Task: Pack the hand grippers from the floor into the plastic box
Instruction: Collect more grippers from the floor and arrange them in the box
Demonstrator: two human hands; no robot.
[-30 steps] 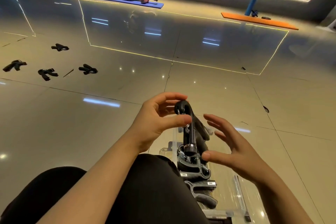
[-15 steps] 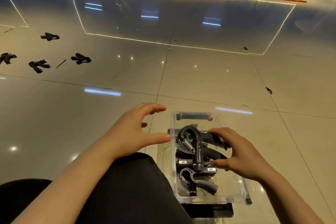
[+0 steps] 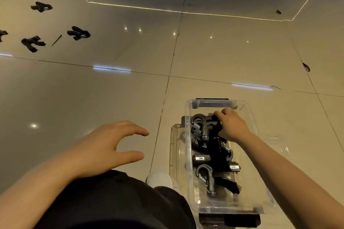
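A hand gripper [image 3: 204, 128] is being pressed into the plastic box [image 3: 191, 154] under the clenched grip of the right hand [image 3: 230, 124], while the left hand [image 3: 104, 147] is being held released beside it, and four more grippers [image 3: 78, 33], judged next, are lying far off to its left on the floor [image 3: 111, 98].

My left hand [image 3: 104, 147] hovers empty, fingers spread and curved, thumb apart. My right hand [image 3: 232, 126] reaches forward, forearm extended, its grip closed, knuckles up.
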